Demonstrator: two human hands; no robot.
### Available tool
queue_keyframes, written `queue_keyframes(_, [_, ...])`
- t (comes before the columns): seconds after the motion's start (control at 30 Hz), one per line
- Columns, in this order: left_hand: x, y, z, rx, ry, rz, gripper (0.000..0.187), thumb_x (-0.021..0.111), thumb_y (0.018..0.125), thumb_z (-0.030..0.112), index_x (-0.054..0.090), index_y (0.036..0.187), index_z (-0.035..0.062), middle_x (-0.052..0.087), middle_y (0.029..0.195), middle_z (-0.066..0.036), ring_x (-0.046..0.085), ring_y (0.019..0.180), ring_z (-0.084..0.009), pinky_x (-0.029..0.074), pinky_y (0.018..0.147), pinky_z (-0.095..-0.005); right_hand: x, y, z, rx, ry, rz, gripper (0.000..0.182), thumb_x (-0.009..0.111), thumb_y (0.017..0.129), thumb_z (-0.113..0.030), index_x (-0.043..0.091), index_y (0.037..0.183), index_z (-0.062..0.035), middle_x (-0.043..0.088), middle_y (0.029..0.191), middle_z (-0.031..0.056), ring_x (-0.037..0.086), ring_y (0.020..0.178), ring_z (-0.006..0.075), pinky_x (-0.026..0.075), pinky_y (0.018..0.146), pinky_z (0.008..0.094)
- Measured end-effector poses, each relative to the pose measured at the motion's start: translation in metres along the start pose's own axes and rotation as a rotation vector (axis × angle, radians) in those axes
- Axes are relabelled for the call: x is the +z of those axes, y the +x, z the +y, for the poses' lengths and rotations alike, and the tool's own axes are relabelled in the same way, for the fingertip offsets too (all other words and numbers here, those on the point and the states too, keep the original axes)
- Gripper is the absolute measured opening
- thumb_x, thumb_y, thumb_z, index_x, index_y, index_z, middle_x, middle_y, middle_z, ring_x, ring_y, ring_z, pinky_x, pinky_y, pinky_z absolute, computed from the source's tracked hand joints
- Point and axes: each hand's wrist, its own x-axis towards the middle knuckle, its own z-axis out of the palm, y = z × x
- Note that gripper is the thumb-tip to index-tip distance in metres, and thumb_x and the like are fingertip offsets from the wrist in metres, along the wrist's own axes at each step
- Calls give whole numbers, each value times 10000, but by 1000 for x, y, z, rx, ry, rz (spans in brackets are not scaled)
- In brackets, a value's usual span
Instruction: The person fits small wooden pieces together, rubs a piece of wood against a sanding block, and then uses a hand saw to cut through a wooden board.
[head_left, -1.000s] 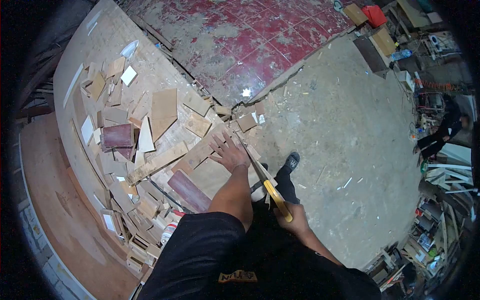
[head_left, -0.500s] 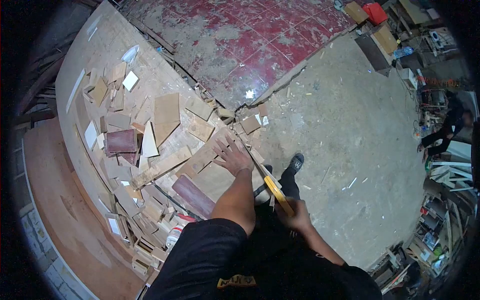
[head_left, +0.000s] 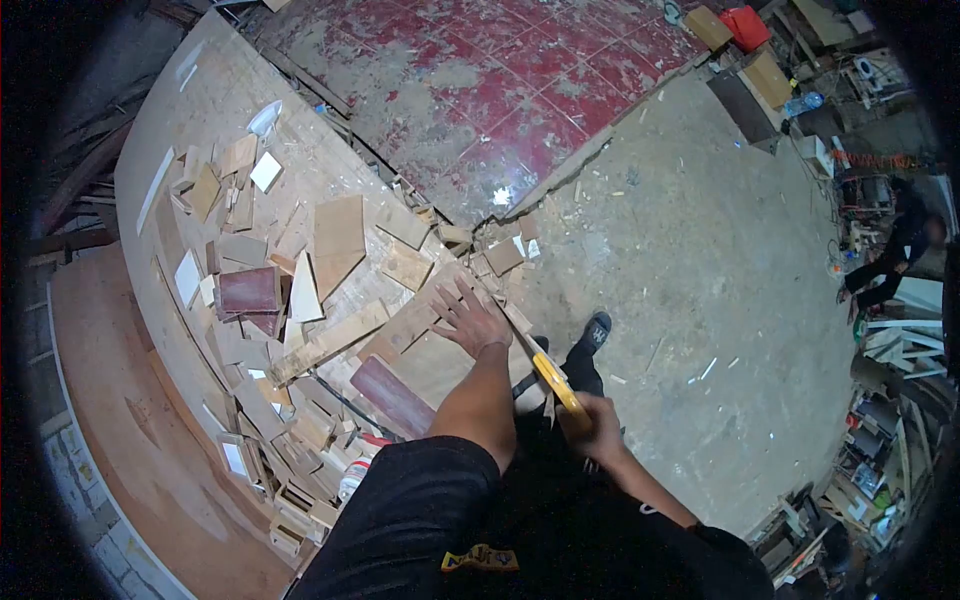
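My left hand (head_left: pixel 472 318) lies flat with fingers spread on a brown board (head_left: pixel 425 312) near the bench's edge. My right hand (head_left: pixel 598 425) is wrapped round the yellow handle of what looks like a hand saw (head_left: pixel 556 382). Its thin blade points forward along the board's edge, just right of my left hand. How far the blade is into the wood I cannot make out. Beside my left forearm lies a dark reddish-brown block (head_left: pixel 392 395).
Wood offcuts (head_left: pixel 340 237) and another reddish-brown block (head_left: pixel 250 290) litter the plywood bench (head_left: pixel 215 85). My shoe (head_left: pixel 597 330) stands on the concrete floor (head_left: pixel 690 260). Red tiles (head_left: pixel 520 70) lie beyond. A person (head_left: pixel 900 250) is at the far right, among clutter.
The view has shifted slightly. My right hand, blurred before, shows more sharply and still grips the saw handle. My left hand stays pressed on the board.
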Motion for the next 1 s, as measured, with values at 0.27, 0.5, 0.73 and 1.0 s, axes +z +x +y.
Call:
queue_keyframes(0.27, [9,6,-3,-8,-1,-9,726,480,916,399,98,1516,249,30,1574,-133,59,1429,-410,51,1075,-684,61,93,28,-87,-206,106,235,591,854,-254,641,842,-24,638,763,209,647,728,384,506,615,450])
queue_keyframes(0.5, [-1,-2,1,1,-22,53,698,459,926,377,106,1515,251,22,1574,-135,65,1432,-400,52,1071,-685,16,-1,7,-237,-187,115,195,625,794,-190,595,747,-3,591,678,218,612,635,389,468,543,428])
queue_keyframes(0.73, [13,7,-1,-3,29,33,751,491,910,435,100,1518,230,20,1572,-148,57,1430,-405,31,1077,-682,52,85,1,24,-207,140,258,599,809,-262,622,764,-9,624,731,220,622,675,397,474,582,457])
queue_keyframes(1.0, [6,3,-1,-9,56,3,734,463,922,449,85,1518,244,16,1574,-144,64,1429,-404,36,1074,-688,18,9,-23,-143,-349,28,193,596,824,-218,608,784,-29,579,660,197,606,669,414,478,626,496])
